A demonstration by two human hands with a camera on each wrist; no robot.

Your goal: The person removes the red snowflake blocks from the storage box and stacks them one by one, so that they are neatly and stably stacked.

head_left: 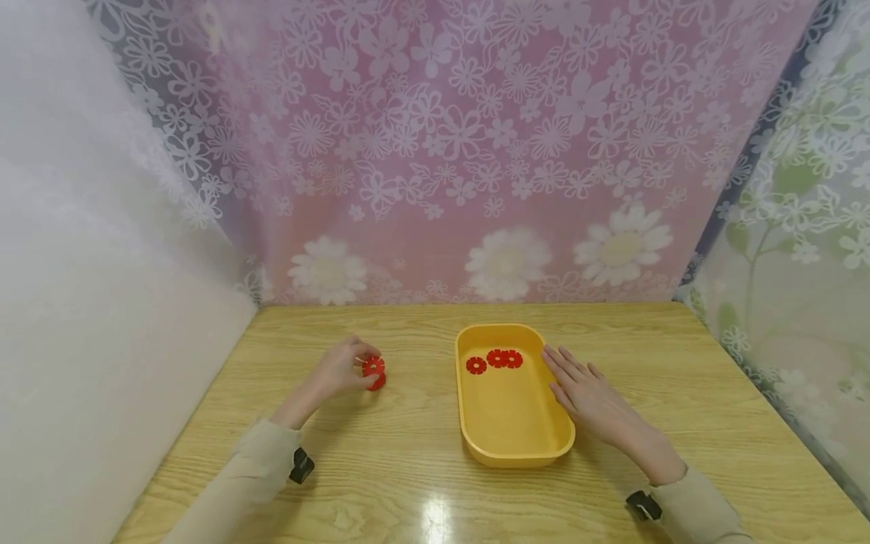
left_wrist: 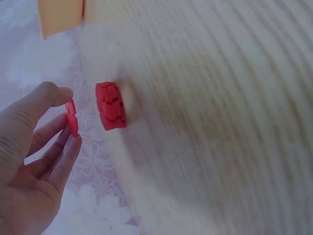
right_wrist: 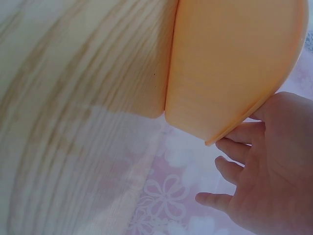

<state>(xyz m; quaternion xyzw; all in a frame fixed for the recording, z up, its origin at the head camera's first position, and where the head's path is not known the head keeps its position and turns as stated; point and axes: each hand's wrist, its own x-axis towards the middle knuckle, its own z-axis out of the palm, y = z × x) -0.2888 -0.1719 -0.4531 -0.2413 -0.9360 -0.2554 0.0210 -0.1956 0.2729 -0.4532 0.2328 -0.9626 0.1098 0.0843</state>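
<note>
My left hand [head_left: 340, 368] pinches a red notched plastic disc [left_wrist: 72, 118] between thumb and fingertips. Close by, a short stack of the same red discs [left_wrist: 111, 105] stands on the wooden table, partly covered by the held disc in the head view. To the right sits a yellow plastic tray [head_left: 519, 461], with red discs [head_left: 476, 366] lying toward its far end, two of them overlapping. My right hand [head_left: 598, 400] rests its straight fingers on the tray's right rim; the right wrist view shows those fingers [right_wrist: 234, 151] along the rim's outer side.
The wooden table [head_left: 381, 483] ends at a pink flowered curtain [head_left: 421, 151] behind. A pale wall [head_left: 102, 264] rises on the left, and a flowered sheet [head_left: 802, 264] on the right. Each wrist wears a dark strap.
</note>
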